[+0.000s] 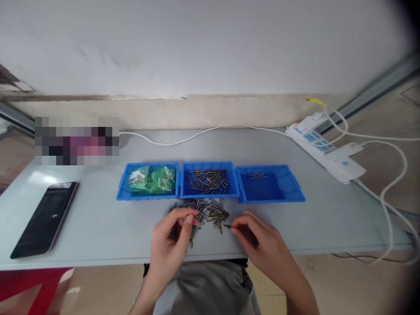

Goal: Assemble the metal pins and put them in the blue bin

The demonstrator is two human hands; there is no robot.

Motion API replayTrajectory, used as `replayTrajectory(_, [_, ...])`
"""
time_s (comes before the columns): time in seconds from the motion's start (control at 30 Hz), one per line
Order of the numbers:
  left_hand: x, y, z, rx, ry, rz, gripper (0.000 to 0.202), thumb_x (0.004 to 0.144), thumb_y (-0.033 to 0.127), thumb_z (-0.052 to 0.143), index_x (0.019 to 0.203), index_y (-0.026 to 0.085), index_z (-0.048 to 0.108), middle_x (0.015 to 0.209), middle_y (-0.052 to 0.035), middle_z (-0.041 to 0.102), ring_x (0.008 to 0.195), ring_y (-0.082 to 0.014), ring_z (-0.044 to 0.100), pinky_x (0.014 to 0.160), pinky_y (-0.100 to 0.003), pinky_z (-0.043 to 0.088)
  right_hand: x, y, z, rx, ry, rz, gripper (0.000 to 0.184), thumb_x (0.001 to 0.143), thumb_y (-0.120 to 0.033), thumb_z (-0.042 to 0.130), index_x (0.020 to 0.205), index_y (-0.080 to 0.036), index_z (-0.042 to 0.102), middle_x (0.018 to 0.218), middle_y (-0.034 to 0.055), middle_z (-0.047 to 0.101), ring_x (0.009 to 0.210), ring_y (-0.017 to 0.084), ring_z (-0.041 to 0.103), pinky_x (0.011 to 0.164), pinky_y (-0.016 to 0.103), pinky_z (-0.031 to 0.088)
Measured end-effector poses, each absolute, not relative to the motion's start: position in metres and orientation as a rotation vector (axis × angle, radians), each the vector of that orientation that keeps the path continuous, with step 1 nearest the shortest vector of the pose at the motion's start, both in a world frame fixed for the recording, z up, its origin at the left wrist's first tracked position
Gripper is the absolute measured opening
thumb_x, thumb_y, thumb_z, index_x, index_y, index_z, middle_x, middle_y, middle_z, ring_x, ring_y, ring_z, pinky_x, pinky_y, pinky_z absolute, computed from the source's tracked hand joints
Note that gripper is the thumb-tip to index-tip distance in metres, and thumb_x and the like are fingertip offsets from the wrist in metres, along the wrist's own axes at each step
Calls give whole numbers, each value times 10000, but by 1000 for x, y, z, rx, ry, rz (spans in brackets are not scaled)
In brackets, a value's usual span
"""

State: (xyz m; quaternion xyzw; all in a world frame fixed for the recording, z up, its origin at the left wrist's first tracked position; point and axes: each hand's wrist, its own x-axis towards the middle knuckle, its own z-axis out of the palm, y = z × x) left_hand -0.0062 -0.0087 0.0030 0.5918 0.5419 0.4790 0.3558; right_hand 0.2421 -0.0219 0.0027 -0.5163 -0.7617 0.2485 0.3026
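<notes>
A loose pile of slim metal pins [210, 210], silver with brass-coloured parts, lies on the table in front of the blue trays. My left hand [170, 236] is over the pile's left side, thumb and forefinger pinched together; whatever may be between them is too small to make out. At the pile's right edge, my right hand [259, 234] pinches one small brass-coloured pin [227, 226] between thumb and forefinger. Behind the pile, the middle blue tray [210, 195] holds many similar brass-coloured pins. A few thin silver pins lie in the right blue tray [271, 200].
The left blue tray [147, 197] contains green and clear plastic bags of small parts. A dark tablet [46, 218] lies at the left. On the right stands a white power strip [324, 148] with white cables [390, 197]. The table's front edge runs just before my body.
</notes>
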Motion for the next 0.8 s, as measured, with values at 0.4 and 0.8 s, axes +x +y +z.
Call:
replayTrajectory(0.4, [-3, -3, 4, 1886, 1138, 1188, 215, 1001, 86, 674, 1143, 230, 747, 1047, -46, 778, 663, -100, 652, 621, -204, 538, 188, -7, -5, -1085, -1799, 743, 141, 1060, -146, 608, 1112, -274, 581, 933, -22, 647, 696, 117, 586, 656, 231, 498])
replayTrajectory(0.8, [-3, 0, 2, 1827, 1187, 1264, 178, 981, 50, 665, 1010, 212, 733, 1007, -48, 791, 727, -115, 719, 620, -184, 537, 184, -8, -6, -1053, -1839, 721, 236, 1064, -110, 590, 1225, -277, 632, 1071, 25, 749, 761, 128, 683, 720, 255, 564])
